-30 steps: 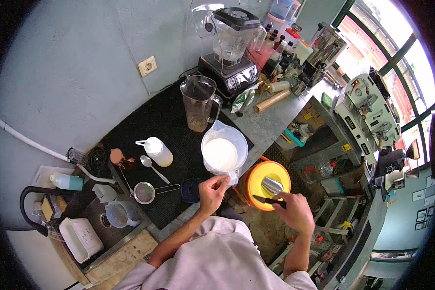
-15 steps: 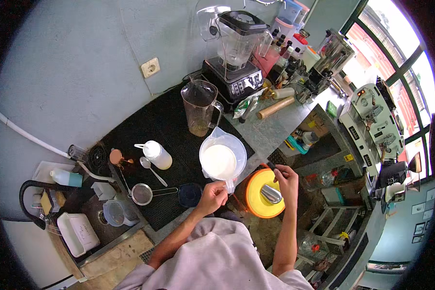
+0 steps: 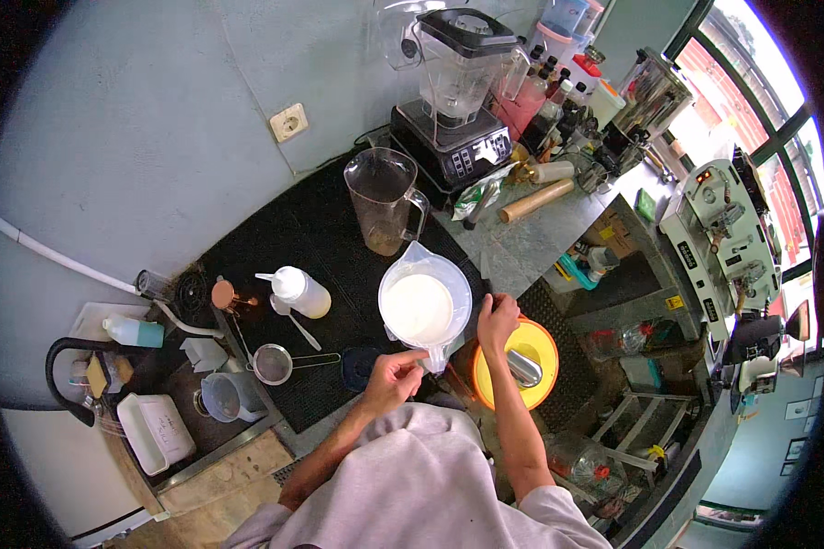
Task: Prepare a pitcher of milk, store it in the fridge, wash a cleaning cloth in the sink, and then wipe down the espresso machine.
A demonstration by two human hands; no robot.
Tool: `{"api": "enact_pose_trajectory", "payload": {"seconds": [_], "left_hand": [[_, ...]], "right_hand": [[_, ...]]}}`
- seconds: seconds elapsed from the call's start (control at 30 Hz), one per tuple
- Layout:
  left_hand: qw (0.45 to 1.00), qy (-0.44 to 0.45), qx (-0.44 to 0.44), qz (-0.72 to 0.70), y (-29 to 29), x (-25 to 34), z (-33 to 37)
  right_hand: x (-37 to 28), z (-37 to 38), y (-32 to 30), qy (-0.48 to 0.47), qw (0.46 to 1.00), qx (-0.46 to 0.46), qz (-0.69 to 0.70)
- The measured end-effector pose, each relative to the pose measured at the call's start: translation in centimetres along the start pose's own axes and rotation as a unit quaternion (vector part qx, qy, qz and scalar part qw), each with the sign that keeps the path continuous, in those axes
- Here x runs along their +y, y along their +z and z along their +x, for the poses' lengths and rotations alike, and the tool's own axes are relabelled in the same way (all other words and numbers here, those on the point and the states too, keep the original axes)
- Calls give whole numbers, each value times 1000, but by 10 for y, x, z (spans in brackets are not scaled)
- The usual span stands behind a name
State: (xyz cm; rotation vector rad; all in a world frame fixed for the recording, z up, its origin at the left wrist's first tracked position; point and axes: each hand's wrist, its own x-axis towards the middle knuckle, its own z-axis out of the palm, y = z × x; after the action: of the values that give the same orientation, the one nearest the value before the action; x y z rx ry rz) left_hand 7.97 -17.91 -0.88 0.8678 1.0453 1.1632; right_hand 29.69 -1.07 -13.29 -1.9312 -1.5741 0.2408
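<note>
A clear plastic measuring jug (image 3: 391, 331) with creamy white liquid stands at the front edge of the black mat. My left hand (image 3: 395, 380) pinches its handle on the near side. Just right of the jug, my right hand (image 3: 498, 322) is closed around a utensil with a narrow grey blade (image 3: 485, 266) pointing away from me; its handle is mostly hidden in the fist. Below my right forearm is a round tub with a yellow lid (image 3: 542, 346) and orange rim. On that lid lies a metal cup (image 3: 523, 368), partly covered by my arm.
An empty clear pitcher (image 3: 382, 206) stands behind the jug, near a blender (image 3: 453, 137). To the left are a white squeeze bottle (image 3: 302, 293), a spoon (image 3: 304, 333), a strainer (image 3: 272, 364) and a sink holding a white tub (image 3: 156, 435). An espresso machine (image 3: 719, 238) stands right.
My right hand has moved left and away from me, from above the yellow lid to beside the jug. The utensil now points forward. My left hand stays at the jug's handle.
</note>
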Motion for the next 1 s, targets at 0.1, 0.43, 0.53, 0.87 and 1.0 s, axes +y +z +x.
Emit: {"api": "enact_pose_trajectory", "payload": {"seconds": [0.1, 0.43, 0.53, 0.87, 1.0], "left_hand": [[994, 52, 2, 98, 1, -2, -1], [969, 111, 89, 200, 22, -6, 5], [960, 120, 89, 237, 23, 7, 4], [955, 132, 110, 242, 19, 4, 1], [954, 130, 109, 245, 21, 2, 0]], "right_hand": [[-6, 3, 1, -62, 997, 49, -25], [-1, 47, 13, -5, 993, 28, 115], [0, 66, 15, -15, 999, 7, 29], [-41, -3, -103, 94, 894, -265, 349], [-66, -58, -156, 241, 743, -408, 473]]}}
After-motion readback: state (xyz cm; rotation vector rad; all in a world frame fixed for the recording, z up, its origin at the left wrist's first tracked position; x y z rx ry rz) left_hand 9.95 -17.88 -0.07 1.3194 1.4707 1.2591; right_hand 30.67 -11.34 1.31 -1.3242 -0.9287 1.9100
